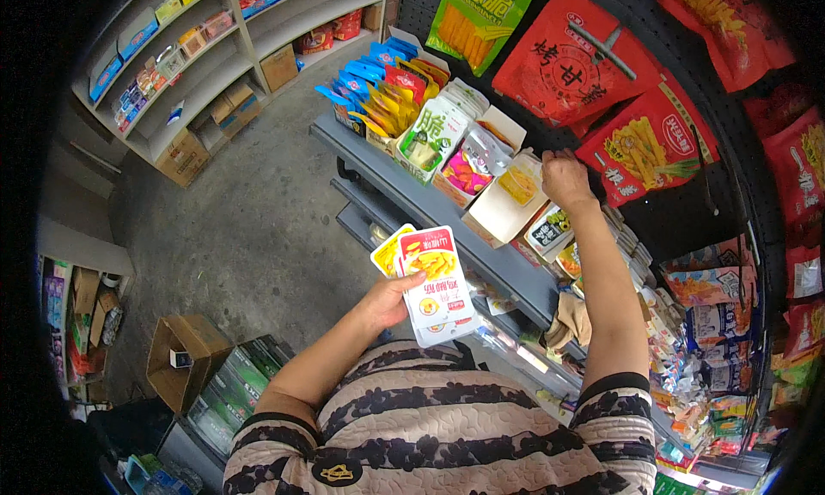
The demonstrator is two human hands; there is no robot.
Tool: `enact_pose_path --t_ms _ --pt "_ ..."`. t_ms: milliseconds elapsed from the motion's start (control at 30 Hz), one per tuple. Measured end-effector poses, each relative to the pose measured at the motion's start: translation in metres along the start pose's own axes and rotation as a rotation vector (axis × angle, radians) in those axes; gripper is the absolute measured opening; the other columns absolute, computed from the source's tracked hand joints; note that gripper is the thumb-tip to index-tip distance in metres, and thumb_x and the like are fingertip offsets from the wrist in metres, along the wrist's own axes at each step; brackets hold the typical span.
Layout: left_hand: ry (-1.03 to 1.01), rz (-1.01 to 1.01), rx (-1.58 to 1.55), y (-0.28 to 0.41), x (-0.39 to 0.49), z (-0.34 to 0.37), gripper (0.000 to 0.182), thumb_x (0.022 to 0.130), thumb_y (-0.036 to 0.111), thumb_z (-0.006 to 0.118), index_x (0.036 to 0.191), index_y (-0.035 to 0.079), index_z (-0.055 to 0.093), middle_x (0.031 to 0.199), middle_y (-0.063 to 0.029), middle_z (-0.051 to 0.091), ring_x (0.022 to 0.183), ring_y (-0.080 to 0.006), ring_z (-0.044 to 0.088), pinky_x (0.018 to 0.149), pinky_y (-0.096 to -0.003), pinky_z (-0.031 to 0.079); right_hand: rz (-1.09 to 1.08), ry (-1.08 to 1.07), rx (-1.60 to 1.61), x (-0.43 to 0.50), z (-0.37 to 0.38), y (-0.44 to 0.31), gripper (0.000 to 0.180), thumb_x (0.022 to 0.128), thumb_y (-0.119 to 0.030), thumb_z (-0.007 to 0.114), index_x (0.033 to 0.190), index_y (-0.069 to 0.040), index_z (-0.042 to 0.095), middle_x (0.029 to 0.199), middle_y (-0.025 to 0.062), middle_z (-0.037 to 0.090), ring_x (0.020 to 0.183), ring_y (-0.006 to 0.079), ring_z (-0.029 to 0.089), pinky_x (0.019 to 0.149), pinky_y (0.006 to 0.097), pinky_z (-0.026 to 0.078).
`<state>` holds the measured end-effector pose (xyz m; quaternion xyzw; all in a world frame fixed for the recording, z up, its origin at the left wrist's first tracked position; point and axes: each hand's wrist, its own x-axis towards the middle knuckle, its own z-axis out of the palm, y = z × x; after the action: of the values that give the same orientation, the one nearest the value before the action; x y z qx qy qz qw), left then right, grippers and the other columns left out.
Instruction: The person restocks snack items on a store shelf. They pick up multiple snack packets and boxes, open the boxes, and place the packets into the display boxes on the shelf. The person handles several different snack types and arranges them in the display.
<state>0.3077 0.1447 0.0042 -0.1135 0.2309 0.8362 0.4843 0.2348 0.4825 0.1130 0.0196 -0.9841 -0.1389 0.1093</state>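
My left hand holds several flat snack packets in a loose fan, the thumb across the front one. The top packet is white and red with a picture of yellow food; a yellow one sticks out behind it. My right hand reaches to the back of the shelf, beside a part-filled white display box. A clear and yellow packet stands in that box next to my fingers. Whether the right fingers grip anything is hidden by the back of the hand.
Boxes of green and white packets, pink packets and yellow packets line the grey shelf. Large red snack bags hang from pegboard hooks above. An open cardboard carton stands on the floor at lower left; stocked shelving lies beyond.
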Motion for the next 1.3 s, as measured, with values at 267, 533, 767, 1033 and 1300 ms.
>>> enact_pose_path --t_ms 267,533,767,1033,1300 --pt "0.011 0.124 -0.002 -0.001 0.007 0.015 0.037 0.083 0.006 0.058 0.119 0.002 0.048 0.118 -0.0127 0.055 0.11 -0.0261 0.053 0.096 -0.0423 0.04 -0.051 0.003 0.833 -0.116 -0.055 -0.116 0.026 0.077 -0.026 0.065 0.079 -0.001 0.058 0.066 0.0141 0.057 0.06 0.0299 0.057 0.052 0.0372 0.046" --pt "0.03 0.132 0.0 -0.008 0.012 0.027 0.039 0.083 0.006 0.06 0.12 0.002 0.046 0.115 -0.0119 0.056 0.107 -0.0249 0.054 0.093 -0.0407 0.043 0.439 -0.206 1.392 -0.161 -0.021 -0.154 0.02 0.075 -0.009 0.072 0.076 -0.001 0.054 0.063 -0.0004 0.057 0.055 0.0026 0.047 0.048 0.0194 0.039" --pt "-0.152 0.15 0.064 -0.015 0.014 0.029 0.049 0.077 0.0 0.063 0.123 0.003 0.044 0.12 -0.0121 0.053 0.112 -0.0251 0.051 0.097 -0.0424 0.039 0.638 -0.043 1.828 -0.167 -0.01 -0.143 0.01 0.082 -0.002 0.062 0.082 0.0 0.053 0.071 0.0036 0.062 0.062 0.004 0.053 0.053 0.0185 0.041" --pt "0.028 0.062 0.052 -0.009 0.011 0.025 0.042 0.078 -0.003 0.062 0.117 0.002 0.048 0.114 -0.0141 0.056 0.107 -0.0269 0.054 0.094 -0.0441 0.042 0.607 0.245 1.504 -0.148 -0.035 -0.091 0.007 0.079 0.001 0.058 0.082 -0.001 0.053 0.071 0.0018 0.058 0.064 0.0068 0.051 0.057 0.0224 0.041" --pt "0.024 0.066 0.039 -0.008 0.008 0.015 0.037 0.079 -0.001 0.061 0.115 0.002 0.05 0.111 -0.0143 0.058 0.104 -0.0269 0.057 0.091 -0.0437 0.045 0.336 0.28 0.721 -0.081 -0.08 -0.03 0.012 0.076 -0.006 0.057 0.086 0.0 0.057 0.068 0.0195 0.059 0.061 0.031 0.06 0.057 0.036 0.047"
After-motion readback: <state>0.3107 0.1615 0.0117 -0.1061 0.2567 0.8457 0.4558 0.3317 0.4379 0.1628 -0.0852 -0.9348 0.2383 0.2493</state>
